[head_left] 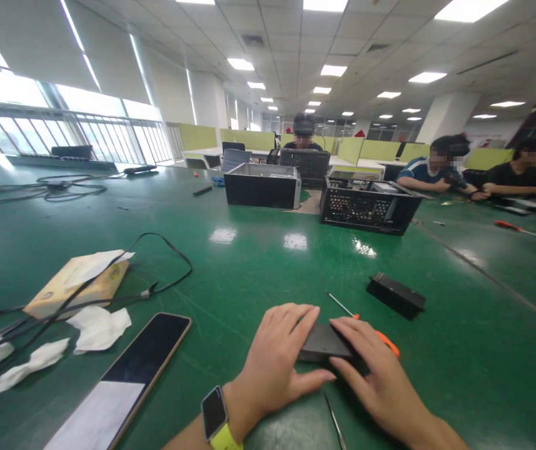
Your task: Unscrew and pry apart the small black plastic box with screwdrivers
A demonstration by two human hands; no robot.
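A flat black rectangular box (pixel 323 342) lies on the green tabletop, with a hand on either side of it. My left hand (pixel 281 353) grips its left end, thumb along the near edge and fingers over the far side. Its right end is held by my right hand (pixel 374 369), whose palm hides that part. Behind the right hand lies a screwdriver (pixel 339 304) with an orange handle, partly covered by the fingers. A thin metal tool (pixel 334 420) rests between my wrists; its lower end is cut off by the frame.
Another black oblong part (pixel 396 295) sits to the right. On the left are a phone (pixel 150 353), crumpled tissues (pixel 99 328), a tissue pack (pixel 77 281) and black cables (pixel 187 262). Two computer cases (pixel 262 190) (pixel 368 206) stand farther back. Several people sit around the table.
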